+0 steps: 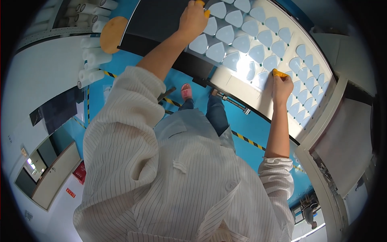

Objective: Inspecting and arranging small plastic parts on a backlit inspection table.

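A clear sheet [228, 53] with rows of pale blue, rounded-triangle pieces lies partly over a black surface and partly over the white machine bed [238, 82]. Small dark green marks sit at the tips of many pieces. My left hand [193, 19] is closed at the sheet's far left side, fingertips in orange finger cots. At its near right corner my right hand [283, 85] pinches, thumb and finger also in orange cots. The sheet's edges are hard to see against the bed. Farther right on the bed lie more pale blue pieces [309, 83], looking smaller.
A metal roller bar [231, 101] runs along the machine's near edge. To the right stands a cream machine frame [328, 117]. White rolls [96, 56] and a round tan disc [114, 35] are at the left. Black-and-yellow tape [248, 140] marks the blue floor.
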### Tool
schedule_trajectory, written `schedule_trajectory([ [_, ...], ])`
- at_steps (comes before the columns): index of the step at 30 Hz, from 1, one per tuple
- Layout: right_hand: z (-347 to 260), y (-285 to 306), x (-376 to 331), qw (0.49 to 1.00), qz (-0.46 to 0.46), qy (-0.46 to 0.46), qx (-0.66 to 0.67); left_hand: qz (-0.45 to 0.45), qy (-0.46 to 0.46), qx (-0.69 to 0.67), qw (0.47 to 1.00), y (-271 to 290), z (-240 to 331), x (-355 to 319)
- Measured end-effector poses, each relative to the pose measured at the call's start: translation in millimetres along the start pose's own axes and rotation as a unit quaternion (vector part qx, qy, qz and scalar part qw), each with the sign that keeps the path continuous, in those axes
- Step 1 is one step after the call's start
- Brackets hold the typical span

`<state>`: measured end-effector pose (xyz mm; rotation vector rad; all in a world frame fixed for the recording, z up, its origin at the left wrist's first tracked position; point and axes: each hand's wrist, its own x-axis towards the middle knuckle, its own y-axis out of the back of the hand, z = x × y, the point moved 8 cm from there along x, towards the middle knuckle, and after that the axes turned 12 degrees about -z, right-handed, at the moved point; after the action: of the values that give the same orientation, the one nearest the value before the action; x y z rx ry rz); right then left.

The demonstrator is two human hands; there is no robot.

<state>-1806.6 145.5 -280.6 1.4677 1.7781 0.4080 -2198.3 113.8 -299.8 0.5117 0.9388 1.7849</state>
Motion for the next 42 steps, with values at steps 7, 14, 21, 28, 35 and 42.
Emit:
schedule_trajectory([
  [7,8,2,-3,0.998,0.033,0.016,-0.052,-0.128,-0.221,0.123,0.959,-5,24,-125],
  [14,24,-8,-14,0.996,-0.056,0.058,0.043,-0.025,0.155,0.003,0.988,66,-159,-308],
  [21,-65,-65,-87,0.971,-0.045,0.176,-0.158,-0.153,0.314,0.052,0.936,13,-264,-425],
  [28,-151,-229,-221,0.864,-0.282,0.343,-0.236,-0.141,0.159,0.098,0.972,5,-252,-396],
  [35,-145,-330,-284,0.836,-0.443,0.265,-0.183,-0.134,0.113,-0.167,0.97,17,-265,-394],
  [42,-119,-416,-332,0.773,-0.614,-0.105,0.121,-0.084,0.275,-0.437,0.853,75,-294,-418],
])
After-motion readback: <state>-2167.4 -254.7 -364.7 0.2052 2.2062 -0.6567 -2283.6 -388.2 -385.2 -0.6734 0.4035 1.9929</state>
